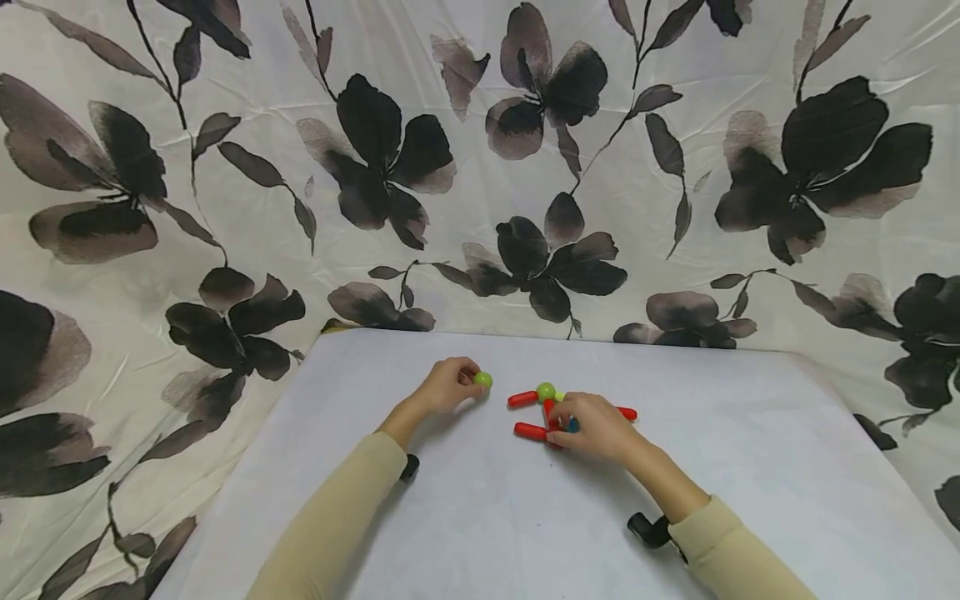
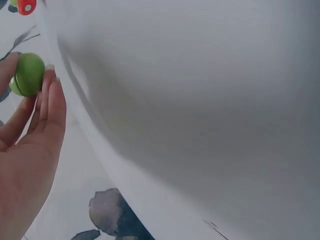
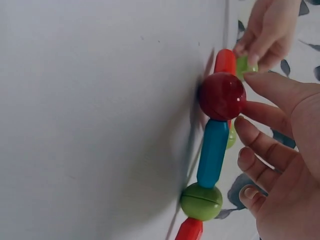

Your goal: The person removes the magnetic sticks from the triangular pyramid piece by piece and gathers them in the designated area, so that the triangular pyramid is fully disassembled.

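Note:
My left hand (image 1: pixel 447 385) pinches a green ball (image 2: pixel 30 74) between thumb and fingers, left of a toy structure of balls and rods. The ball has a seam round its middle. My right hand (image 1: pixel 592 427) reaches over the structure from the right, its thumb and forefinger on a dark red ball (image 3: pixel 222 96). From that ball a blue rod (image 3: pixel 213 154) runs to another green ball (image 3: pixel 201 201), with a red rod (image 3: pixel 190 230) beyond it. In the head view, a further red rod (image 1: pixel 522 400) meets a green ball (image 1: pixel 545 391) behind my right fingers, which hide part of the structure.
The structure lies on a white-covered table (image 1: pixel 480 517). Behind and beside the table hangs a pale cloth (image 1: pixel 660 250) with dark flowers. A black wrist strap piece (image 1: pixel 648 530) sits by my right sleeve.

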A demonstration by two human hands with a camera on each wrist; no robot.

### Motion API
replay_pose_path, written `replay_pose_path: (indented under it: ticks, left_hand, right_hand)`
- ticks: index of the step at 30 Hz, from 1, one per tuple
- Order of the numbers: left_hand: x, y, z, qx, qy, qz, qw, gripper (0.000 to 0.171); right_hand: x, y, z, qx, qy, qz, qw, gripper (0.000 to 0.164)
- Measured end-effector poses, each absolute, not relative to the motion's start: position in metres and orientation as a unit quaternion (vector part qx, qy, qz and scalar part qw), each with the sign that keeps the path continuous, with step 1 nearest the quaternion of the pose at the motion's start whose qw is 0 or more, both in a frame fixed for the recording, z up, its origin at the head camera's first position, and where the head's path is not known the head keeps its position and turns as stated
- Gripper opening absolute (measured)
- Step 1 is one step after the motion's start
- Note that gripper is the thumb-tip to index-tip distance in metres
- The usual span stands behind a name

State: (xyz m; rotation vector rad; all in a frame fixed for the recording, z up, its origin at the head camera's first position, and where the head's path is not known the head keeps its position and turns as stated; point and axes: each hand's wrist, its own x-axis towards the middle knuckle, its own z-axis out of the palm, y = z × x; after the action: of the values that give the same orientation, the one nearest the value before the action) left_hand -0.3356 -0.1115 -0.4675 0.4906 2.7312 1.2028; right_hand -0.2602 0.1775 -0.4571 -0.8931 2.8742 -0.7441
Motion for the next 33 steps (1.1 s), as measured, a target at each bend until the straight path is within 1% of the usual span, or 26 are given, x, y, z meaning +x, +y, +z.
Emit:
replay_pose_path:
  ticks: [5, 12, 18, 26, 33]
  left_hand:
    - [-0.349, -0.1, -0.469, 0.143, 0.905, 0.398, 0.048, 0.028]
    - [-0.366, -0.086, -0.474, 0.118, 0.91, 0.393, 0.061, 0.031]
    - [-0.375, -0.079, -0.476, 0.1, 0.915, 0.387, 0.061, 0.032]
    - [-0.381, -0.074, -0.475, 0.091, 0.915, 0.386, 0.066, 0.034]
    - [-0.378, -0.075, -0.475, 0.091, 0.92, 0.372, 0.077, 0.043]
  right_hand:
    - [-0.257, 0.178, -0.46, -0.289, 0.926, -0.242, 0.01, 0.015]
    - [-0.256, 0.18, -0.463, -0.285, 0.928, -0.24, 0.019, 0.018]
    - [-0.256, 0.179, -0.463, -0.291, 0.926, -0.241, 0.02, 0.019]
    - [-0.256, 0.177, -0.463, -0.293, 0.924, -0.243, 0.011, 0.018]
    - [-0.257, 0.176, -0.465, -0.291, 0.927, -0.236, 0.014, 0.018]
